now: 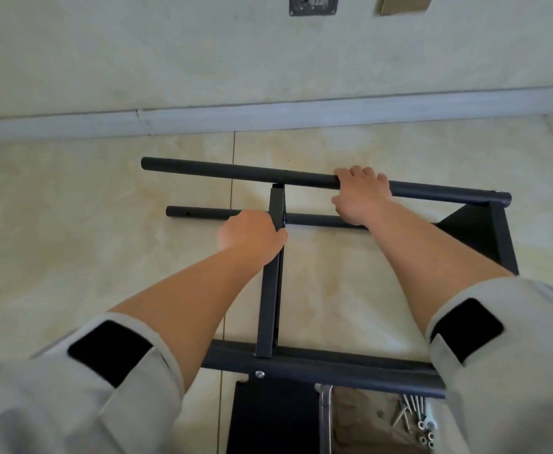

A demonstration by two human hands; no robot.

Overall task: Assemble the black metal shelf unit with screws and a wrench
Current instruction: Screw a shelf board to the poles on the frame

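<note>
The half-built frame [301, 358] lies on the tiled floor [72, 208] at centre, its far tube [235, 173] at 12 o'clock wrapped by the right hand [360, 194], while the left hand [252, 235] grips the square crossbar [270, 306] running from 12 to 6. Painted steel like this should be stiff, fairly heavy and a little slick, so the tubes and bar look the best holds, close to the joints. A loose tube [199, 213] lies at 11, screws [415, 417] at 5, and the wall [268, 60] stands close beyond.
</note>
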